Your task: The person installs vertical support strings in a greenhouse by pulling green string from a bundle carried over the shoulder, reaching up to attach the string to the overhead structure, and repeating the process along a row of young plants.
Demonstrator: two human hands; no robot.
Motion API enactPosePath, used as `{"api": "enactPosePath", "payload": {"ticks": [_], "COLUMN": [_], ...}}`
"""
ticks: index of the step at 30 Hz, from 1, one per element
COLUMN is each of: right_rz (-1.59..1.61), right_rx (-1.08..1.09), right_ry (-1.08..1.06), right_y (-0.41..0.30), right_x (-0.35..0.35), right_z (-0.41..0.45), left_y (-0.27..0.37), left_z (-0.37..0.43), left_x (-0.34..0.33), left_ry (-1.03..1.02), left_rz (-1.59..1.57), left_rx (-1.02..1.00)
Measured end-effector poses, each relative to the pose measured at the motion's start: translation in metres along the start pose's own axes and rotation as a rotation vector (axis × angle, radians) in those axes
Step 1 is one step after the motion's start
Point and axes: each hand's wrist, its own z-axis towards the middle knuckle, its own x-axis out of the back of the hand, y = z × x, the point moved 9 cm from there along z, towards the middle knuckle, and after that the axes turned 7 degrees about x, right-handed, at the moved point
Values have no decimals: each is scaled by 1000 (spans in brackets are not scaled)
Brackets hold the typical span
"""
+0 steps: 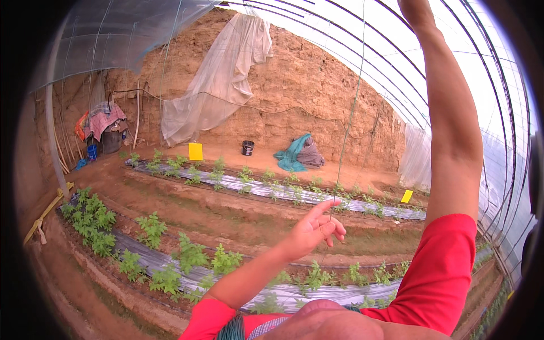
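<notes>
My left hand (318,229) is raised in front of me over the near bed, index finger extended and the other fingers loosely bent. A thin green string (353,102) comes down from above and meets these fingers; whether they grip it cannot be told. Below the hand the string continues towards a young leafy plant (316,276) in the near row. My right arm (450,127), in a red sleeve, reaches straight up, and the hand lies past the top edge, out of view. A bundle of dark green twine (231,328) hangs by my left shoulder.
Plant rows grow along plastic mulch film (263,187), with soil paths between. Yellow cards (195,151) hang over the far row. By the earthen wall (306,85) are a black bucket (247,148) and teal netting (293,155). A post (55,140) stands left; several strings hang overhead.
</notes>
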Motion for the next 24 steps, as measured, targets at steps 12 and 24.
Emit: {"api": "enactPosePath", "payload": {"ticks": [12,24], "right_rz": [426,-75], "right_rx": [-65,60], "right_ry": [76,-147], "right_y": [5,1], "right_x": [32,50], "right_z": [19,42], "left_y": [35,43], "left_z": [-28,-46], "left_x": [38,68], "left_ry": [290,407], "left_rz": [329,526], "left_rx": [-140,-155]}}
